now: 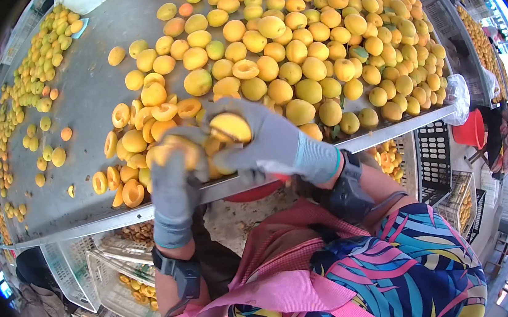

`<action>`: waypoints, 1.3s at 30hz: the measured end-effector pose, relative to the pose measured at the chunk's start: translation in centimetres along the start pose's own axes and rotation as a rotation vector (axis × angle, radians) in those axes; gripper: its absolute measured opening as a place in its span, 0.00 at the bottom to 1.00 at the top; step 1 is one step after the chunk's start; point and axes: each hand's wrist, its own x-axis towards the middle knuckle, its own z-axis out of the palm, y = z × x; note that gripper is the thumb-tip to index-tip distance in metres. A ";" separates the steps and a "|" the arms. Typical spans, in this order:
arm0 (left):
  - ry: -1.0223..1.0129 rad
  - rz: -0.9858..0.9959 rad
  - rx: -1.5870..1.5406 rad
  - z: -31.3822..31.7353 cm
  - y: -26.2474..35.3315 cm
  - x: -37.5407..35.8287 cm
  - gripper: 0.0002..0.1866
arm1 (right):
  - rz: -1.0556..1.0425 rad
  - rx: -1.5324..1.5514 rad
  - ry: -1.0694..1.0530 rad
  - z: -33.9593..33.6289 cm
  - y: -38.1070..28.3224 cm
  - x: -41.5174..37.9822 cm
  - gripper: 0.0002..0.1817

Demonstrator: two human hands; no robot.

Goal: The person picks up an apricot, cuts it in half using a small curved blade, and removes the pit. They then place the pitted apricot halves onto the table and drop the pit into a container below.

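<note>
Fingers of the grey-gloved right hand (267, 132) gripped a yellow, smooth-skinned apricot piece (230, 127), while those of the grey-gloved left hand (173, 182) curled about a blurred orange apricot piece (182, 151), both at the near edge of a broad grey metal bench (90, 76). A stretch of metal toward the left edge offered sideways room. Round yellow-orange whole apricots (314, 69) crowded from the far edge to the near right corner, leaving little room there. Orange, hollow-centred apricot halves (134, 141) lay heaped beside the left hand. Each held piece was probably light, soft, easily bruised and slippery where cut, best held lightly by its skin.
</note>
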 end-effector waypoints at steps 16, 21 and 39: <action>0.009 -0.065 -0.084 1.5 0.4 -0.3 0.21 | 0.132 0.130 0.242 -1.5 -1.9 0.7 0.45; -0.240 -0.044 -0.207 3.8 -0.1 -0.6 0.23 | -0.432 0.376 0.609 -0.8 -2.3 1.1 0.25; -0.210 -0.236 -0.102 7.3 0.7 0.5 0.17 | -0.373 0.637 0.562 -2.5 -3.4 -1.0 0.13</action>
